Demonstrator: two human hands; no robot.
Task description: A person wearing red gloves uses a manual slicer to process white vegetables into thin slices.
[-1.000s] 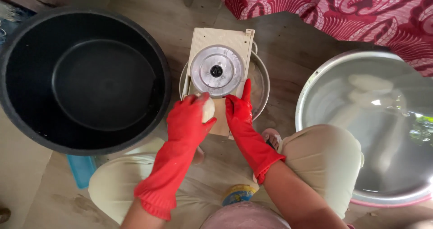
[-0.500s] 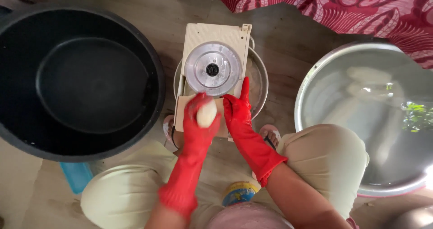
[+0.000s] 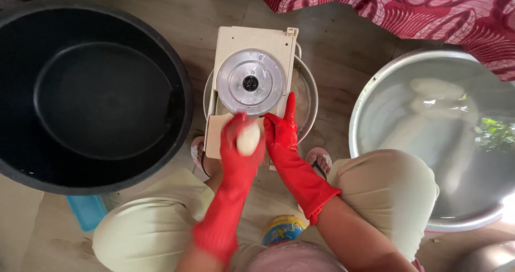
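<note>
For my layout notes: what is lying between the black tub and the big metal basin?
In the head view, the beige slicer over a metal bowl lies between black tub and metal basin.

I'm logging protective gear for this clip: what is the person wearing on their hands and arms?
Both the left hand and the right hand wear glossy red rubber gloves reaching to mid-forearm, with loose flared cuffs. Above the cuffs the arms are bare, with no sleeves visible. No markings show on the gloves.

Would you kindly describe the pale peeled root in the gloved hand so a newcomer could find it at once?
Start at the cream slicer board lying across the small metal bowl in the middle. At its near end, the left hand in a red glove grips a pale oval root, the only light thing among red fingers.
</note>
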